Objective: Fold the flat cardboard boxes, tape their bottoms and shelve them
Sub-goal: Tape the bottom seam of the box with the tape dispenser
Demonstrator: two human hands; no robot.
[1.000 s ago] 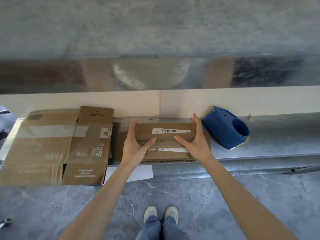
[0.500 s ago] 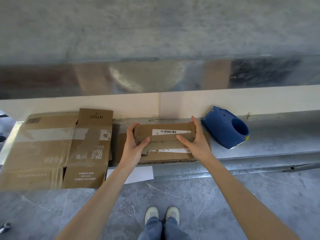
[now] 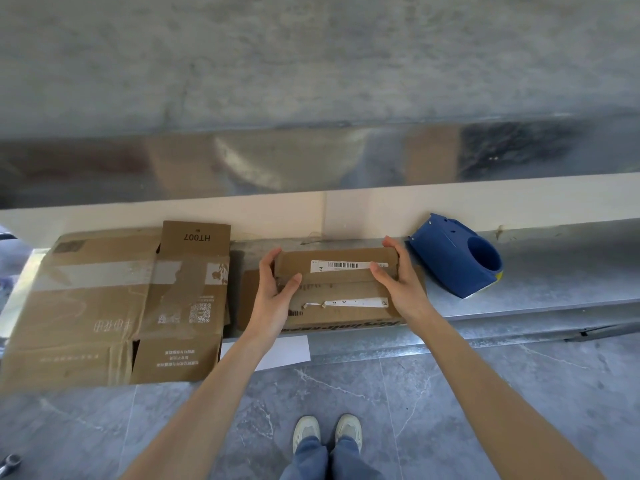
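Observation:
A small brown cardboard box (image 3: pixel 337 289) with white barcode labels lies on the metal shelf (image 3: pixel 540 282) in the middle of the view. My left hand (image 3: pixel 273 296) grips its left end, fingers over the far edge and thumb on top. My right hand (image 3: pixel 398 282) grips the right end the same way. A large flattened cardboard box (image 3: pixel 114 306) marked HT007 lies to the left on the same shelf. A blue tape dispenser (image 3: pixel 457 258) rests to the right of the small box, close to my right hand.
A pale wall strip (image 3: pixel 485 199) backs the shelf, with a reflective metal surface above it. A white paper sheet (image 3: pixel 287 351) hangs at the shelf's front edge. My feet (image 3: pixel 327 434) stand on a grey tiled floor. A metal tool (image 3: pixel 10 462) lies at the bottom left.
Both hands have slid further toward the far edge of the small box and curled round its ends. The box's top flap has lifted slightly.

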